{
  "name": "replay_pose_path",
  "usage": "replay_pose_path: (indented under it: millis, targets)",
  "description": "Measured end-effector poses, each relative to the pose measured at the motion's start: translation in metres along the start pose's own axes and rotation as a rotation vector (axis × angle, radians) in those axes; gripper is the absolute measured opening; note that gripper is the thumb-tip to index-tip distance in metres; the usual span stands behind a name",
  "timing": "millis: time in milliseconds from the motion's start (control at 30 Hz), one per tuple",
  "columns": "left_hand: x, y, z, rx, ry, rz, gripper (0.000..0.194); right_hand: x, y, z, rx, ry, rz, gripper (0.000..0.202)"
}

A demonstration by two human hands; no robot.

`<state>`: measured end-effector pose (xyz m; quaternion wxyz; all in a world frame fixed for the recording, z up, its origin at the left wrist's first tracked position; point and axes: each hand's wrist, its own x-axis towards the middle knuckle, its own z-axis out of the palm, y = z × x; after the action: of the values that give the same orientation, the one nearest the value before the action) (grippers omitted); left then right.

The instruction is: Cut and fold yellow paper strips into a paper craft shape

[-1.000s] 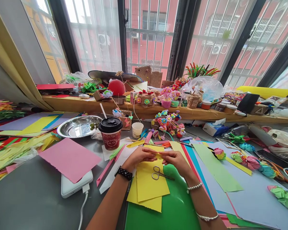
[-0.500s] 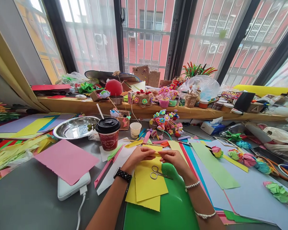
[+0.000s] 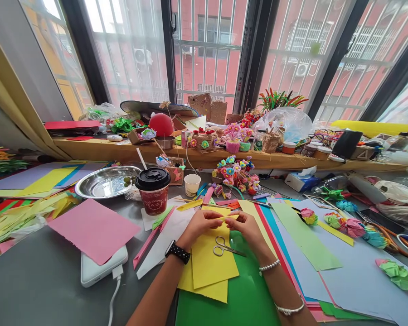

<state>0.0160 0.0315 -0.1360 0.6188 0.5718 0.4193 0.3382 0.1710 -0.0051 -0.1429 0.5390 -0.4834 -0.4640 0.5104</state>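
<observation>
Between the fingertips of both hands is a narrow piece of yellow paper [image 3: 231,217]. My left hand [image 3: 204,222] pinches its left part, and my right hand [image 3: 243,225] grips it from the right, thumb and fingers close together. Just below the hands, small metal scissors [image 3: 221,246] lie across yellow paper sheets [image 3: 212,269], their blades pointing right. Those sheets overlap on a glossy green surface [image 3: 248,290]. Part of the held paper is hidden behind my fingers.
Left of my hands stand a lidded red cup [image 3: 153,199], a steel plate [image 3: 105,181] and pink paper [image 3: 97,231] on a white power bank [image 3: 105,267]. A white paper cup [image 3: 192,184] is behind. Paper flower buds [image 3: 352,226] rest on pale sheets [image 3: 367,280] at right.
Both hands have shifted slightly, and the fingers have turned so more of the yellow paper shows at an angle. The scissors and sheets look nearly unmoved.
</observation>
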Motion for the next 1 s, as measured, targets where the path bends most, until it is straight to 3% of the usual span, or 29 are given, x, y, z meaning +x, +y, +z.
replay_pose_path:
  millis: [400,700,1000]
  targets:
    - [0.000,0.000,0.008,0.085,-0.179,0.059,0.022,-0.003,-0.003,0.004,-0.043,0.089,-0.203,0.021]
    - [0.001,-0.004,0.011,0.061,-0.203,0.076,0.013,-0.005,-0.006,0.006,-0.171,0.115,-0.320,0.023]
    - [-0.001,-0.004,0.015,0.045,-0.222,0.027,0.024,-0.005,-0.006,0.005,-0.293,0.172,-0.370,0.024]
